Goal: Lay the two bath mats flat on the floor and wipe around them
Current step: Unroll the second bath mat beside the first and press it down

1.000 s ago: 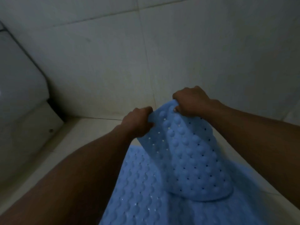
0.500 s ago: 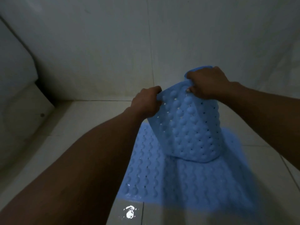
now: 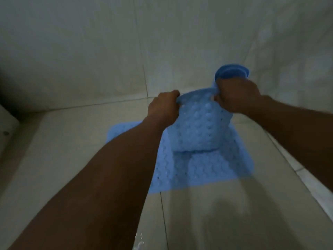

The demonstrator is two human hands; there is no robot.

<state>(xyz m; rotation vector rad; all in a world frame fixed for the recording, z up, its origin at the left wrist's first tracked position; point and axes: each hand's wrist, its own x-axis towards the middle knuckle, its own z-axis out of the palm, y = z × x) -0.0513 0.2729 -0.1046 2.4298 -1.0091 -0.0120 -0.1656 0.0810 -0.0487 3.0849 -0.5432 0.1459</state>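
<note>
In the head view, the left hand [image 3: 163,107] and the right hand [image 3: 236,95] are both clenching the top edge of a blue bubbled bath mat [image 3: 200,130], which is hanging in the air with its far end curling up behind the right hand. Its lower edge is hanging just above a second blue mat [image 3: 207,168], which is lying flat on the pale tiled floor [image 3: 72,159] near the wall [image 3: 90,51].
</note>
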